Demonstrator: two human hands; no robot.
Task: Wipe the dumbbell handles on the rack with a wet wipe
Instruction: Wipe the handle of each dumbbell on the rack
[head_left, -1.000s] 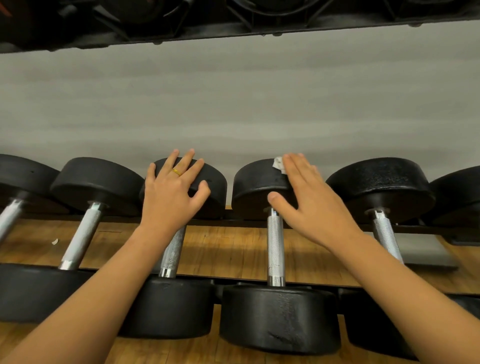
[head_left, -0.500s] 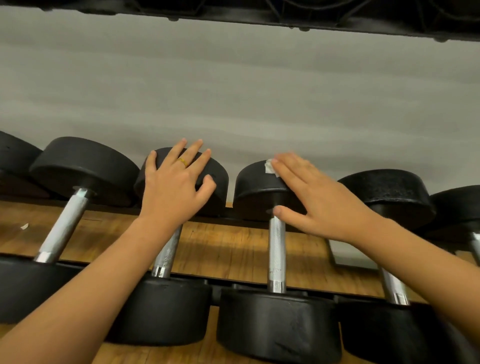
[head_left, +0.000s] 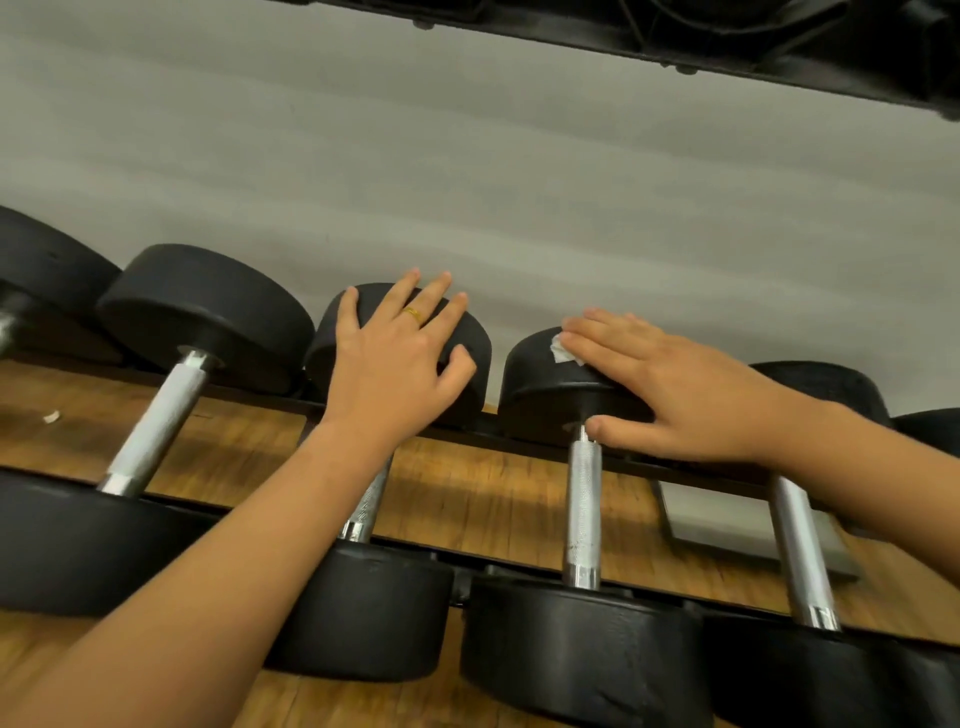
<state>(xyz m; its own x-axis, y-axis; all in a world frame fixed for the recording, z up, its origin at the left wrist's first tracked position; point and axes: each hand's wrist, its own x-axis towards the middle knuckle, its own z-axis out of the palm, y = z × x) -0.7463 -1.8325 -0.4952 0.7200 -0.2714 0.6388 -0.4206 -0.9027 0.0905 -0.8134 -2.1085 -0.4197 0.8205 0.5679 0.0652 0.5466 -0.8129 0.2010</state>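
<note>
The right grip lay flat and unclenched, its straight fingers pressing a small white wet wipe onto the top of the far head of the middle dumbbell. So the wipe sat on the black weight, not on the metal. The thumb rested just beside the far end of that dumbbell's handle, which was otherwise bare. The left grip was also released, fingers spread over the far head of the next dumbbell to the left and grasping nothing, apparently as a brace.

All the dumbbells lay across the rack, above a wooden floor. Two more handles showed, a left handle and a right handle. No sheen or streak told which ones had been cleaned. As I judged it, the wipe was between strokes, and at least the middle handle was yet to be rubbed down, with the others in the row uncertain.
</note>
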